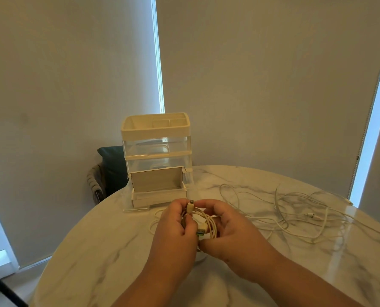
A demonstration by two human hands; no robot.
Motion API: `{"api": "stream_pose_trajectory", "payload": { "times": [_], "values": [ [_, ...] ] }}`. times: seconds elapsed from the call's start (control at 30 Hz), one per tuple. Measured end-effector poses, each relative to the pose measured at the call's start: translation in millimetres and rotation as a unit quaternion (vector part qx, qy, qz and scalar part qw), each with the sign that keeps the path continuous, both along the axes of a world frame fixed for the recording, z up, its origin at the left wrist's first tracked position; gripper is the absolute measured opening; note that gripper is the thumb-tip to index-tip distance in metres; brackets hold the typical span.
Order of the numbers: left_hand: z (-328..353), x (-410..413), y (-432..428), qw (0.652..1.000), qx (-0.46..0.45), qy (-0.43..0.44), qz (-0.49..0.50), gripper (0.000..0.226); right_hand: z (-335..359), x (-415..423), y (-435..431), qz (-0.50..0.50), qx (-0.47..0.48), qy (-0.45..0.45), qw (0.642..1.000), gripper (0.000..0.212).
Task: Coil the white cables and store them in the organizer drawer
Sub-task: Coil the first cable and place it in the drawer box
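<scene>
surface: round marble table [96, 251], lower frame
room: grey blinds [273, 85]; chair [109, 169] behind table
grip: left hand [173, 229] and right hand [233, 231] clamp coil [207, 218], centre
cables [295, 207]: loose, right
drawer [160, 196]: open, organizer [157, 129] bottom
hidden: coil partly under fingers

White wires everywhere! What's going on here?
A person is tidying up cables. The left hand and the right hand together grip one coiled white cable just above the marble table. Behind it stands the organizer with its bottom drawer pulled open. More loose white cables lie tangled on the table to the right, not yet coiled.
</scene>
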State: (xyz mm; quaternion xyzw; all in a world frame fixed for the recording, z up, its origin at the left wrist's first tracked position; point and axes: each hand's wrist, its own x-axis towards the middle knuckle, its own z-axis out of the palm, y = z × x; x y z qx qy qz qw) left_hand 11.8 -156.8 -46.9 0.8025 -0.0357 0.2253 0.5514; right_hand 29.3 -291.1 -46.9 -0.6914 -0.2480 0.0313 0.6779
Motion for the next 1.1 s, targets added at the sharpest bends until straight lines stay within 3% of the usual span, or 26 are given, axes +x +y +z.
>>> {"api": "stream_pose_trajectory", "payload": {
  "times": [0.2, 0.33, 0.4, 0.57, 0.73, 0.97, 1.1],
  "values": [
    [-1.5, 2.3, 0.4, 0.999, 0.027, -0.018, -0.004, 0.029, -5.7, -2.5, 4.6, -0.037, 0.040, 0.009, 0.998, 0.054],
    [-1.1, 3.2, 2.3, 0.999, 0.029, -0.026, -0.006, 0.026, -7.6, -6.6, 5.4, -0.151, -0.071, -0.092, 0.982, 0.032],
    [-2.1, 3.6, 2.0, 0.999, 0.042, -0.030, -0.005, 0.024, -5.4, -7.4, 5.5, -0.166, -0.069, -0.100, 0.979, 0.022],
    [-7.1, 6.8, -0.1, 0.992, 0.121, -0.035, 0.008, 0.023, 4.2, -6.5, 3.8, -0.214, 0.083, -0.033, 0.973, 0.014],
    [-5.1, 2.6, -6.2, 0.989, 0.143, -0.048, 0.007, 0.025, 13.2, 4.6, -2.0, -0.219, 0.226, 0.116, 0.942, 0.016],
    [-7.3, 4.7, -5.2, 0.991, 0.111, -0.071, 0.017, 0.022, 2.4, 5.2, 1.5, -0.167, 0.088, 0.105, 0.976, 0.024],
    [-5.5, 3.9, -3.4, 0.994, 0.078, -0.070, 0.033, 0.023, 4.1, 4.9, 3.1, -0.170, 0.120, 0.143, 0.968, 0.021]
  ]
}}
